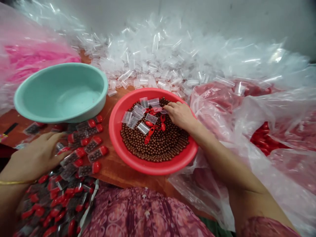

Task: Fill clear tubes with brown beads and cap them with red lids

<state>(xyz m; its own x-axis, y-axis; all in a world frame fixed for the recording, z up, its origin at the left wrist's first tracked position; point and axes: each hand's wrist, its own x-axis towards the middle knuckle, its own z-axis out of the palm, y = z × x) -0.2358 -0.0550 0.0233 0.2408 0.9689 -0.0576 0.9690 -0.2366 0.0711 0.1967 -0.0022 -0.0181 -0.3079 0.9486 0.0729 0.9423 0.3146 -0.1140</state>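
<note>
My left hand [37,156] is over the filled clear tubes with red caps [71,157] at the table's left front. Its fingers are stretched out, thumb apart, and one tube lies in the gap between them. My right hand [181,115] reaches into the red basin [153,168] from the right. Its fingertips are drawn together beside clear empty tubes [138,112] and red caps [149,135]; what they pinch is hidden. Small brown balls [158,149] fill the basin beneath these pieces.
A pale green basin [60,93] stands at the left. Behind is a large heap of clear tubes [153,65]. Plastic bags with red pieces [266,138] lie right, and a bag of pink pieces [37,59] back left. Many filled tubes [54,204] are piled below the table edge.
</note>
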